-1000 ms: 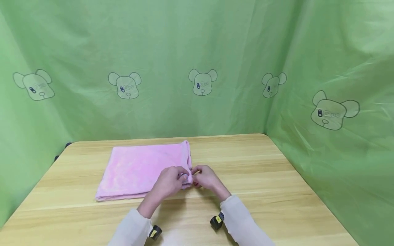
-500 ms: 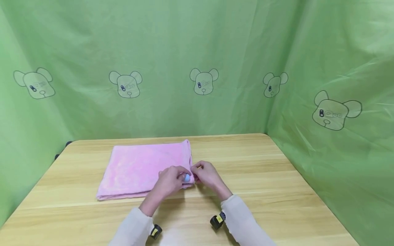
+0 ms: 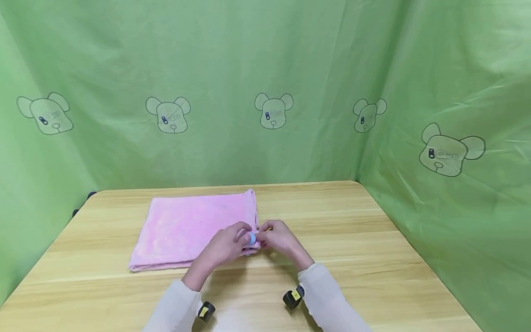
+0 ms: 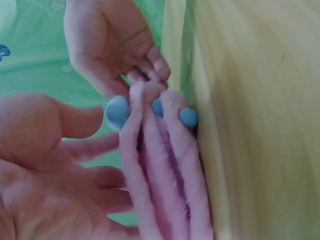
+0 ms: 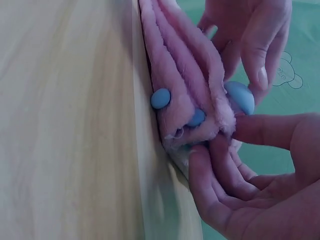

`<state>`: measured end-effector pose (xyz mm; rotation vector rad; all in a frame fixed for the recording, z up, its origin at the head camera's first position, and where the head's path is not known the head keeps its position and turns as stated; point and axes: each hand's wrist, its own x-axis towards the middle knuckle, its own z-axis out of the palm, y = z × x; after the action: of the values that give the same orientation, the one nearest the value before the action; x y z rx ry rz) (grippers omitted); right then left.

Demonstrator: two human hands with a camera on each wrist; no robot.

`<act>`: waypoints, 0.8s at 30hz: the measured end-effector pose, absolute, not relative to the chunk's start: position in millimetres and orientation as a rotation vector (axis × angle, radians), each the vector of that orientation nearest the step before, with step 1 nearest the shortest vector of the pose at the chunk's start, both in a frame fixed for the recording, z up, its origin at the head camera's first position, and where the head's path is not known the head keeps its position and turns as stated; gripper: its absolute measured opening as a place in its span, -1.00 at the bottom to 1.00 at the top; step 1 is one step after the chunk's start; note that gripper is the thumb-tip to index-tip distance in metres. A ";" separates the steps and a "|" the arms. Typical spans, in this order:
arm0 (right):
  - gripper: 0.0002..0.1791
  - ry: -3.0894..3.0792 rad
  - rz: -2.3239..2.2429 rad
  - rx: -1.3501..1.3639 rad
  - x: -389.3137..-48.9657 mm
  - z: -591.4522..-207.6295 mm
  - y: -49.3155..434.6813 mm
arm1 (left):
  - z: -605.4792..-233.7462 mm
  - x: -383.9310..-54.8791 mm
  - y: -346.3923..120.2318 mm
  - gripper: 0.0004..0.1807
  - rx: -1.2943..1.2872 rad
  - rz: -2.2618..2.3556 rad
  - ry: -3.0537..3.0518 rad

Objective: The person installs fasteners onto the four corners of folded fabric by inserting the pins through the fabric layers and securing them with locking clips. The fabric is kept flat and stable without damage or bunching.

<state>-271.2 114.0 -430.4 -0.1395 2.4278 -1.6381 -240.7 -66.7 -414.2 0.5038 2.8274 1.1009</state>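
Note:
A folded pink fleece blanket (image 3: 191,226) lies on the table, its near right corner between my hands. Along the layered edge sit round blue button-like caps: a larger one (image 4: 118,113) on the top layer and two smaller ones, such as the lower cap (image 5: 160,98). My left hand (image 3: 226,244) is beside the large cap, thumb tip close to it, fingers fairly straight and reaching toward the fold. My right hand (image 3: 277,237) pinches the corner, with its thumb by the large cap and its fingers (image 5: 200,165) under the layers. Part of the fingertips is hidden by the fleece.
The wooden table (image 3: 344,258) extends around the blanket. A green curtain (image 3: 220,152) with bear-head prints hangs behind and at both sides. Black wrist cameras (image 3: 292,299) are strapped at both pale sleeves.
The large blue cap has come into clear view beside my left thumb. My left hand has drawn slightly left with its fingers looser; my right hand stays at the corner with small finger shifts.

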 end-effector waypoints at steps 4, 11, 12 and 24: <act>-0.84 2.410 -1.634 -0.135 -271.3 -433.3 113.9 | -412.2 -240.3 -75.7 -0.51 0.382 0.915 2.815; -0.85 2.433 -1.543 -0.102 -270.5 -433.4 112.2 | -414.0 -243.7 -90.4 -0.43 0.296 0.742 2.811; -0.86 2.433 -1.535 -0.098 -270.4 -432.9 111.9 | -413.7 -244.0 -90.9 -0.43 0.296 0.746 2.807; -0.92 2.410 -1.515 -0.175 -269.6 -432.1 115.6 | -414.9 -242.8 -88.4 -0.39 0.223 0.701 2.800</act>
<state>-269.6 115.6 -432.1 -0.1753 2.4099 -1.5153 -242.8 -88.4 -414.9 0.2232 2.7998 0.7005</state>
